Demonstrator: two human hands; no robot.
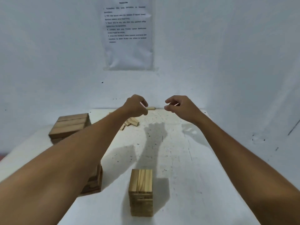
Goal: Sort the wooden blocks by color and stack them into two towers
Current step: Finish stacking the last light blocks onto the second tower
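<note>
I am reaching both hands past the pale tower (140,191); my left hand (135,105) and right hand (177,105) are hovering with fingers loosely curled, holding nothing; loose blocks (130,123) are lying beyond it on the tabletop (186,159), under my left hand.

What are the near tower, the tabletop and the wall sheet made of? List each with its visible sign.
Near tower: pale, seemingly unvarnished wood; grain lines run along its top blocks and the faces look matte.
Tabletop: a white, smooth, slightly glossy surface, perhaps laminate or painted board; it is speckled with dark marks and scuffs.
Wall sheet: printed paper, apparently under clear plastic, going by the wrinkled sheen.
</note>
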